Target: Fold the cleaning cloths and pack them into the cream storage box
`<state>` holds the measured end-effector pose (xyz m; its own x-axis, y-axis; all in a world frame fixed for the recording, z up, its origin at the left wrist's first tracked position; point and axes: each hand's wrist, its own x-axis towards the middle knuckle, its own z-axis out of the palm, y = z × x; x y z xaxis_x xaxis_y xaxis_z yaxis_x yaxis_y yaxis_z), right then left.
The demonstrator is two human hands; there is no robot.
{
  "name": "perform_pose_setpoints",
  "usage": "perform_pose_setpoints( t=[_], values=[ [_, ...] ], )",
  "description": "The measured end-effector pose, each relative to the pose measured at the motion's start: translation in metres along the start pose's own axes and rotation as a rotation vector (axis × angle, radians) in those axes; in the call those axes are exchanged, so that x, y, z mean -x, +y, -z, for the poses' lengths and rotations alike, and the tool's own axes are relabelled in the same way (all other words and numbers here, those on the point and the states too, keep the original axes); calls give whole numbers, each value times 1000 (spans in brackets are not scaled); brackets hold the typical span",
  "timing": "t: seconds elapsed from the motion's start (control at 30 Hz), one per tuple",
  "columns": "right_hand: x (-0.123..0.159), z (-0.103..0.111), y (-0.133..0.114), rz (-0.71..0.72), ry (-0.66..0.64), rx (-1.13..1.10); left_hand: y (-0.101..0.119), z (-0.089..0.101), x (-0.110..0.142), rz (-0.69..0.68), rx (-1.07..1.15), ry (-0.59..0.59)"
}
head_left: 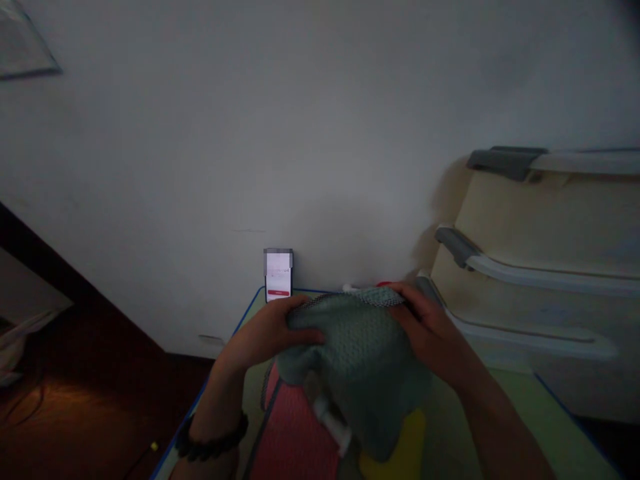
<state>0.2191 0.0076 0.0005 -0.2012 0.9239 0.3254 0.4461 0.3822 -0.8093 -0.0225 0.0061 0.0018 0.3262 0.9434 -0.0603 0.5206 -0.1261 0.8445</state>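
Observation:
A grey-green textured cloth (360, 353) with a checked edge hangs between my two hands above the table. My left hand (275, 330) pinches its upper left edge, thumb in front. At the upper right edge my right hand (425, 327) is closed on the same cloth. Beneath it lies a red cloth (297, 433) with a dark border. A white object (333, 423), blurred and partly covered, rests beside the red cloth. Something yellow (400, 450) shows below the hanging cloth's lower right part.
A lit phone (279, 275) stands upright against the wall at the table's back edge. To the right is a cream tiered rack (530, 227) with grey and white rails. The green table (500, 393) has blue edging. Partly hidden red and white items sit behind the cloth.

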Motion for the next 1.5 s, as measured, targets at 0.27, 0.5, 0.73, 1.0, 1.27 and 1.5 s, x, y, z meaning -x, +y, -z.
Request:
perform_pose_setpoints(
  t=[0.27,0.5,0.73,1.0,1.27,1.5],
  values=[
    [-2,16,5,-51,148,-16,-11,7,-4,-27,85,202],
    [-1,19,5,-53,170,-19,-9,10,-3,-75,153,280],
    [-2,22,5,-44,195,18,-3,12,1,-33,48,317],
    [0,18,11,-36,-71,-56,6,5,3,-50,106,282],
    [2,15,6,-31,-131,-1,11,1,4,-83,51,271],
    [1,21,3,22,95,78,-3,8,3,-88,-30,223]
  ],
)
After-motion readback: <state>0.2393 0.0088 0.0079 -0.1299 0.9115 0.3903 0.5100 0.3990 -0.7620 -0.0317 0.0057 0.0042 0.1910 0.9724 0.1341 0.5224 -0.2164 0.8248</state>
